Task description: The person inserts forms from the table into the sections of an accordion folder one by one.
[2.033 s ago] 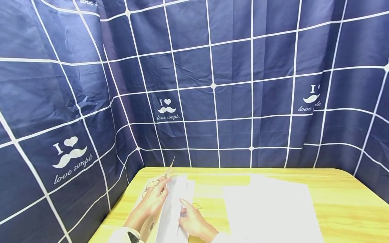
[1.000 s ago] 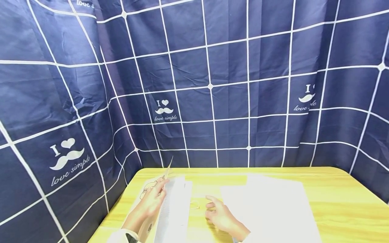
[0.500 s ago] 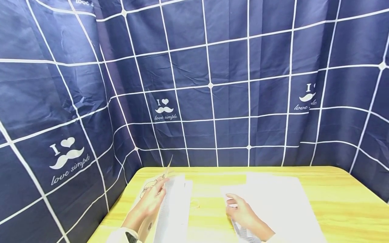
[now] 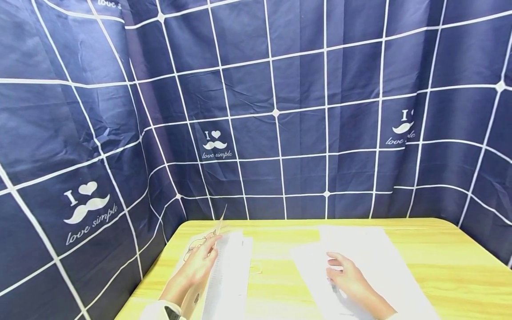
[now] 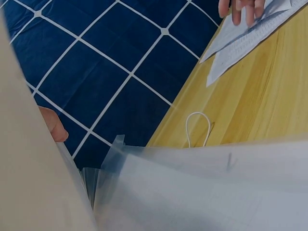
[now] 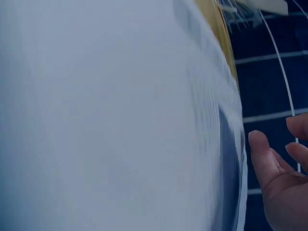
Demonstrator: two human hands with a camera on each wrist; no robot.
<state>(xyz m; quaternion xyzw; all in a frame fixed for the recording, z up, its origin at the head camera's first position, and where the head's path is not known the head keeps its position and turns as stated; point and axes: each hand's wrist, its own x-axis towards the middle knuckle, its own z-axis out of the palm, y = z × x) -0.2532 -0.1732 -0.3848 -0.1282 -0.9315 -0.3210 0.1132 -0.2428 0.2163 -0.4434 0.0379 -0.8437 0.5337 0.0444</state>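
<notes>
The loose, thin white paper sheets [image 4: 384, 266] probably handle best gathered by one edge and kept flat. They lie beneath the right hand [image 4: 347, 274], whose thumb and fingers stand apart. Well to its left, a folder with translucent plastic sleeves [image 4: 228, 280] lies open, the left hand [image 4: 200, 262] against its raised pale cover [image 5: 33, 159]; whether pinching, I cannot tell.

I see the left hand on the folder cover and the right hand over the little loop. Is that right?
Not quite: the right hand is over the white papers, not the little loop, as the head view shows. The left hand is on the folder cover.
</notes>
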